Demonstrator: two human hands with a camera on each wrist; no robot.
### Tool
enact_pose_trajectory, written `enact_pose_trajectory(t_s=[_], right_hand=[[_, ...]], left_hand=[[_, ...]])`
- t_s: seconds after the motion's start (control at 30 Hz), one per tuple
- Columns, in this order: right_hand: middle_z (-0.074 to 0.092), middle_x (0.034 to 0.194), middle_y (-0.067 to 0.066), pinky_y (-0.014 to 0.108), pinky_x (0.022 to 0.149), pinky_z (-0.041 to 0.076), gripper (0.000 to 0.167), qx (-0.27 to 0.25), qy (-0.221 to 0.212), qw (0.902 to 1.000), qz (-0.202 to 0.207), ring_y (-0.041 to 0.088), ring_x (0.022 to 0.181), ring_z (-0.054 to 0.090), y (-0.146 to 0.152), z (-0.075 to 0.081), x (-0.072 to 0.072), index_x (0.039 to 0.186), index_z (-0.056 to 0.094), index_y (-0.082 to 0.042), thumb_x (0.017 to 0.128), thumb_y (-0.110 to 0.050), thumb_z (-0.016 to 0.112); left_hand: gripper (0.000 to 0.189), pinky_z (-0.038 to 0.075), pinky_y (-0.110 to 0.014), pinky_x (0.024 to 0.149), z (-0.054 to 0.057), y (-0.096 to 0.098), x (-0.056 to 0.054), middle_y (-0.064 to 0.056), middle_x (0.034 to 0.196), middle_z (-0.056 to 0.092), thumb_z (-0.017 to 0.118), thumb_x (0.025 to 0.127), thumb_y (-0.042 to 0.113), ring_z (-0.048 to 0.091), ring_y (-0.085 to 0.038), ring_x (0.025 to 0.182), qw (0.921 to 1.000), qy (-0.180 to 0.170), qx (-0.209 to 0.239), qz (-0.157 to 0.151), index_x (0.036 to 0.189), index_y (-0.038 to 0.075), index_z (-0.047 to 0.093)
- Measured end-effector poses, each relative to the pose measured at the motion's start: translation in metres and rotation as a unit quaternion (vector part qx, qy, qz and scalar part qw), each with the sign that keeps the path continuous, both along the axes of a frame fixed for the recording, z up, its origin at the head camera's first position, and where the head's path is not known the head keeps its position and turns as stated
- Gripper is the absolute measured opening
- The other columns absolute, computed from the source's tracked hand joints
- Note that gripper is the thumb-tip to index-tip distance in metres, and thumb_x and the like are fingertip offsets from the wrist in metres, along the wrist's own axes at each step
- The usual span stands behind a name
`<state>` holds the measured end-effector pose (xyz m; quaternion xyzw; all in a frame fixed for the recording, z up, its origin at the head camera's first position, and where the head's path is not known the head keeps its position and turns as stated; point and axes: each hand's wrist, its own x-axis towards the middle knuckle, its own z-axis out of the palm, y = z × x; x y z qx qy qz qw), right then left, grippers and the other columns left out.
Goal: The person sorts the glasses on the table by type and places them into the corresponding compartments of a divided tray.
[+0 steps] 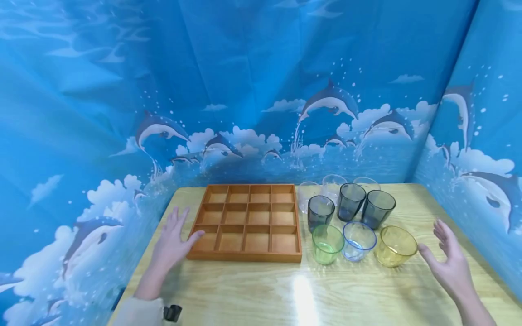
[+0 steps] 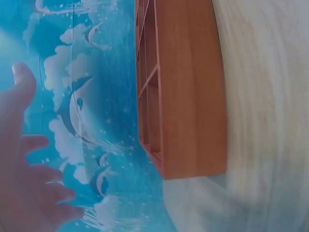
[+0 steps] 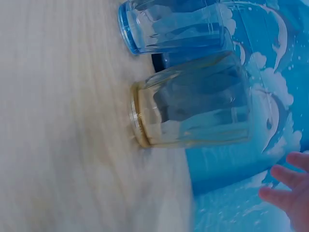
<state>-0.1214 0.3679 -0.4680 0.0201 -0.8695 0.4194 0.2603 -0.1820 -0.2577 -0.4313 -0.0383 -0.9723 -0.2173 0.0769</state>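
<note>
A wooden divided tray [image 1: 244,257] with several square compartments lies on the table. My left hand [image 1: 173,244] hovers at its left side, fingers spread, holding nothing; the left wrist view shows the tray's side wall [image 2: 193,96] beyond that hand. To the tray's right stand several glasses: a green glass [image 1: 327,244], a blue-rimmed glass [image 1: 359,242] and a yellow glass [image 1: 394,246] in front, dark grey glasses [image 1: 378,209] behind them, clear glasses [image 1: 308,195] at the back. My right hand [image 1: 450,262] is just right of the yellow glass, its fingers loosely extended and nothing in them.
The light wooden table [image 1: 236,294] has its back edge against a blue dolphin-print curtain [image 1: 253,90], which also runs along the left and right sides. A dark band [image 1: 173,312] sits at my left sleeve.
</note>
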Motion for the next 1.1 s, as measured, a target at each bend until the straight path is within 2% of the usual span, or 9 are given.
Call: enact_pose_trajectory(t_s=[0.03, 0.07, 0.3, 0.43, 0.53, 0.63, 0.83, 1.0, 1.1], right_hand=[[0.032, 0.146, -0.003, 0.004, 0.096, 0.024, 0.073, -0.011, 0.007, 0.9999, 0.006, -0.006, 0.122, 0.031, 0.001, -0.003, 0.001, 0.148, 0.02, -0.019, 0.089, -0.002, 0.058], [0.032, 0.144, -0.006, 0.002, 0.092, 0.027, 0.073, -0.023, 0.007, 0.9996, 0.013, -0.006, 0.12, 0.033, 0.003, -0.006, 0.001, 0.148, 0.02, -0.018, 0.089, 0.001, 0.057], [0.035, 0.133, -0.012, 0.002, 0.08, 0.036, 0.075, -0.069, -0.018, 0.9961, 0.05, -0.008, 0.11, 0.041, 0.01, -0.023, 0.006, 0.149, 0.015, -0.014, 0.089, 0.007, 0.054], [0.038, 0.128, -0.018, 0.001, 0.078, 0.037, 0.076, -0.097, -0.037, 0.9927, 0.062, -0.013, 0.104, 0.043, 0.012, -0.038, 0.008, 0.149, 0.015, -0.013, 0.088, 0.007, 0.056], [0.039, 0.128, -0.017, 0.002, 0.078, 0.037, 0.078, -0.092, -0.056, 0.9923, 0.061, -0.014, 0.103, 0.043, 0.01, -0.046, 0.009, 0.149, 0.014, -0.013, 0.087, 0.005, 0.058], [0.038, 0.131, -0.014, 0.002, 0.078, 0.038, 0.08, -0.074, -0.075, 0.9925, 0.062, -0.016, 0.103, 0.041, 0.007, -0.05, 0.011, 0.149, 0.011, -0.014, 0.088, 0.002, 0.06], [0.037, 0.124, -0.02, 0.004, 0.077, 0.041, 0.083, -0.087, -0.079, 0.9902, 0.075, -0.016, 0.102, 0.041, -0.001, -0.057, 0.014, 0.149, 0.012, -0.012, 0.085, 0.006, 0.062], [0.038, 0.124, -0.013, 0.005, 0.076, 0.043, 0.085, -0.086, -0.08, 0.9902, 0.076, -0.015, 0.1, 0.042, -0.006, -0.059, 0.01, 0.149, 0.013, -0.01, 0.083, 0.005, 0.064], [0.039, 0.123, -0.016, 0.006, 0.076, 0.043, 0.087, -0.093, -0.081, 0.9892, 0.08, -0.013, 0.099, 0.043, -0.008, -0.059, 0.006, 0.148, 0.012, -0.008, 0.081, 0.007, 0.066]], left_hand=[[0.084, 0.022, -0.074, 0.091, -0.001, -0.003, 0.0, -0.021, 0.153, 0.001, 0.048, 0.087, 0.061, 0.01, -0.051, 0.132, 0.9999, -0.004, 0.016, 0.003, 0.15, 0.019, 0.013], [0.084, 0.025, -0.074, 0.089, -0.003, -0.005, 0.0, -0.021, 0.153, 0.002, 0.047, 0.087, 0.062, 0.013, -0.052, 0.131, 0.9994, -0.01, 0.031, 0.009, 0.15, 0.019, 0.013], [0.08, 0.033, -0.061, 0.096, -0.011, -0.022, 0.003, -0.027, 0.145, 0.026, 0.048, 0.09, 0.056, 0.032, -0.049, 0.125, 0.9872, -0.058, 0.136, 0.059, 0.147, 0.006, 0.021], [0.074, 0.037, -0.056, 0.096, -0.026, -0.031, 0.003, -0.032, 0.138, 0.035, 0.051, 0.091, 0.049, 0.039, -0.049, 0.12, 0.9799, -0.061, 0.18, 0.061, 0.142, -0.001, 0.032], [0.069, 0.039, -0.053, 0.095, -0.037, -0.036, 0.005, -0.034, 0.134, 0.037, 0.055, 0.091, 0.044, 0.042, -0.049, 0.118, 0.974, -0.069, 0.206, 0.063, 0.139, -0.003, 0.035], [0.067, 0.041, -0.05, 0.095, -0.048, -0.039, 0.008, -0.034, 0.134, 0.038, 0.059, 0.09, 0.039, 0.044, -0.047, 0.117, 0.9642, -0.084, 0.244, 0.06, 0.138, -0.003, 0.036], [0.063, 0.046, -0.045, 0.09, -0.066, -0.043, 0.012, -0.032, 0.135, 0.039, 0.064, 0.088, 0.027, 0.043, -0.045, 0.119, 0.931, -0.11, 0.344, 0.053, 0.139, 0.001, 0.037], [0.062, 0.049, -0.041, 0.086, -0.075, -0.044, 0.009, -0.027, 0.136, 0.04, 0.066, 0.087, 0.023, 0.045, -0.04, 0.119, 0.9013, -0.119, 0.413, 0.053, 0.139, 0.005, 0.038], [0.062, 0.05, -0.039, 0.086, -0.08, -0.044, 0.006, -0.024, 0.136, 0.041, 0.067, 0.086, 0.023, 0.049, -0.033, 0.115, 0.8845, -0.128, 0.445, 0.055, 0.14, 0.009, 0.039]])
